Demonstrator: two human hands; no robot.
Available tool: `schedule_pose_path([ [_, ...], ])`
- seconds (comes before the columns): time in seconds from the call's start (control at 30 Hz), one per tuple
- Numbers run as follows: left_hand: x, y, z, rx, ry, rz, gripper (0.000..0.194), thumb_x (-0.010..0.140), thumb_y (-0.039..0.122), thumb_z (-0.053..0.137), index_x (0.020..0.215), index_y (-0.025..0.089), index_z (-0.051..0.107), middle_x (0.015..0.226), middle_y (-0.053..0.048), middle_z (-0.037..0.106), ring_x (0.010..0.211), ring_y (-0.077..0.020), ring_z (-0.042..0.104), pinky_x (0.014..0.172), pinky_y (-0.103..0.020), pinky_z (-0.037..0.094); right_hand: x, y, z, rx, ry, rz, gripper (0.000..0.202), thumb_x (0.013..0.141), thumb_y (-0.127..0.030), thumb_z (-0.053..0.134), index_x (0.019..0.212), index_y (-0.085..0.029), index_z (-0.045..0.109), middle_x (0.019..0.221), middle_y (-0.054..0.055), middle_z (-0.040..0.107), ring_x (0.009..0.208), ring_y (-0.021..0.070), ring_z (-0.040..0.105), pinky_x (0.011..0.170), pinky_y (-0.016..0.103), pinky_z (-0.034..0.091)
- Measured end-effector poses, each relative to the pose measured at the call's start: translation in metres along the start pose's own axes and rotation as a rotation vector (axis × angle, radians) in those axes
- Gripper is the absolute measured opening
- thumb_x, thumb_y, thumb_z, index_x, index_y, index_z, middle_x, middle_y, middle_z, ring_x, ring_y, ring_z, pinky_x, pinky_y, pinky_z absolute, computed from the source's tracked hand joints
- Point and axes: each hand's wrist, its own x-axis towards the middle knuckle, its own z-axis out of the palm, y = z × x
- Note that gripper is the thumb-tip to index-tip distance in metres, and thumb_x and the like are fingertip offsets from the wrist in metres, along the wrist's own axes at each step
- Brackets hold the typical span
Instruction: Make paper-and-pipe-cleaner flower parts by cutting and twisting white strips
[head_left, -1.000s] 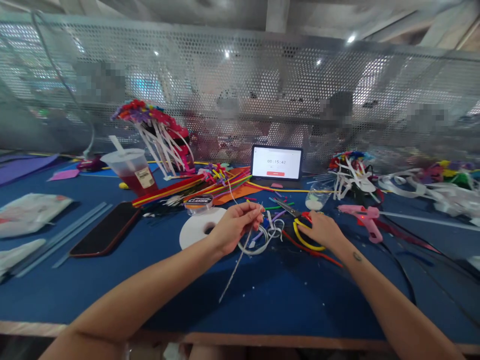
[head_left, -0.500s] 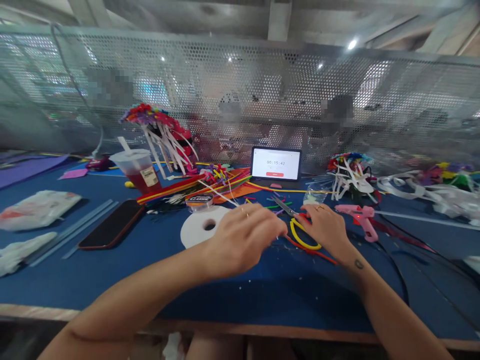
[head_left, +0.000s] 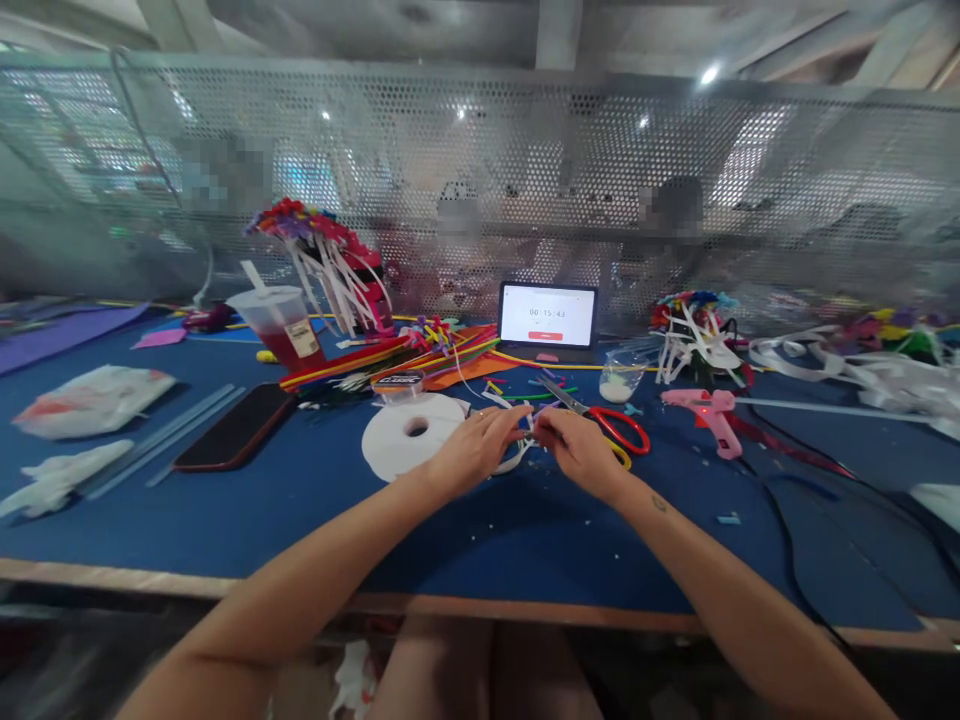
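My left hand (head_left: 474,447) and my right hand (head_left: 581,448) meet at the middle of the table, fingertips almost touching. Both are closed in a pinch around something small between them; a bit of white ribbon (head_left: 514,461) shows at and below the fingertips. The roll of white ribbon (head_left: 381,440) lies flat beside my left hand. Scissors with red and yellow handles (head_left: 621,428) lie just beyond my right hand, partly covered by it, blades pointing away to the left.
A pink glue gun (head_left: 709,412) with a cable lies at the right. On the left are a phone (head_left: 236,430), a drink cup (head_left: 283,330) and a plastic packet (head_left: 91,400). Behind stand a tablet (head_left: 547,315), colourful pipe cleaners (head_left: 352,362) and a perforated screen (head_left: 420,230).
My right hand has come off the scissors and moved left to meet my left hand. My left hand has lowered and its fingers now pinch. The red strip beneath my hands no longer shows.
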Motion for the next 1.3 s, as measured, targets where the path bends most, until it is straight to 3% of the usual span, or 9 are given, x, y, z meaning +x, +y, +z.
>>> schedule_pose_path([
  [0.3, -0.001, 0.003, -0.002, -0.073, 0.090, -0.070, 0.015, 0.081, 0.026, 0.052, 0.089, 0.022, 0.064, 0.084, -0.008, 0.065, 0.080, -0.0184, 0.058, 0.076, -0.028, 0.041, -0.005, 0.002, 0.002, -0.180, 0.090, -0.041, 0.020, 0.091, -0.026, 0.035, 0.082, -0.019, 0.052, 0.075, 0.004, 0.060, 0.071, 0.0153, 0.054, 0.065, 0.026, 0.039],
  [0.5, -0.003, -0.002, 0.001, 0.024, 0.028, -0.012, 0.017, 0.084, 0.021, 0.046, 0.085, 0.020, 0.063, 0.083, -0.008, 0.063, 0.078, -0.0176, 0.056, 0.073, -0.027, 0.040, -0.008, -0.001, 0.003, -0.475, 0.205, -0.192, 0.020, 0.087, -0.027, 0.047, 0.101, -0.017, 0.057, 0.098, 0.007, 0.063, 0.094, 0.0200, 0.050, 0.083, 0.031, 0.038],
  [0.63, -0.006, -0.003, 0.007, 0.117, -0.012, 0.063, 0.020, 0.083, 0.013, 0.042, 0.088, 0.019, 0.060, 0.089, -0.009, 0.063, 0.082, -0.0179, 0.056, 0.076, -0.027, 0.041, -0.009, -0.004, 0.006, -0.605, 0.226, -0.282, 0.014, 0.086, -0.021, 0.047, 0.090, -0.020, 0.061, 0.092, 0.004, 0.065, 0.092, 0.0189, 0.049, 0.080, 0.030, 0.037],
  [0.8, -0.007, -0.004, 0.007, 0.145, -0.008, 0.162, 0.022, 0.083, 0.009, 0.039, 0.088, 0.017, 0.059, 0.086, -0.009, 0.061, 0.085, -0.0190, 0.056, 0.080, -0.031, 0.043, -0.009, -0.003, 0.009, -0.607, 0.183, -0.254, 0.016, 0.087, -0.020, 0.046, 0.080, -0.018, 0.060, 0.082, 0.004, 0.065, 0.087, 0.0179, 0.049, 0.074, 0.028, 0.036],
  [0.97, -0.008, -0.002, 0.006, 0.417, -0.078, 0.325, 0.024, 0.083, 0.005, 0.035, 0.086, 0.014, 0.056, 0.081, -0.007, 0.060, 0.081, -0.0176, 0.057, 0.082, -0.032, 0.045, -0.008, -0.003, 0.013, -0.527, 0.113, -0.148, 0.013, 0.084, -0.018, 0.048, 0.077, -0.019, 0.059, 0.076, 0.003, 0.063, 0.083, 0.0170, 0.049, 0.069, 0.028, 0.035],
  [1.2, -0.008, -0.004, 0.011, 0.489, -0.034, 0.230, 0.023, 0.085, 0.012, 0.041, 0.104, 0.015, 0.053, 0.094, -0.008, 0.064, 0.089, -0.0176, 0.061, 0.073, -0.028, 0.049, -0.015, 0.005, 0.009, -0.649, 0.155, -0.259, 0.013, 0.081, -0.011, 0.050, 0.078, -0.020, 0.059, 0.079, 0.001, 0.065, 0.084, 0.0167, 0.049, 0.070, 0.029, 0.034],
  [1.3, -0.008, -0.005, 0.010, 0.484, -0.090, 0.222, 0.019, 0.085, 0.012, 0.041, 0.096, 0.016, 0.055, 0.086, -0.006, 0.065, 0.083, -0.0168, 0.062, 0.070, -0.027, 0.049, -0.017, 0.006, 0.007, -0.667, 0.204, -0.285, 0.012, 0.082, -0.012, 0.051, 0.079, -0.020, 0.059, 0.080, -0.001, 0.066, 0.083, 0.0158, 0.048, 0.071, 0.028, 0.033],
])
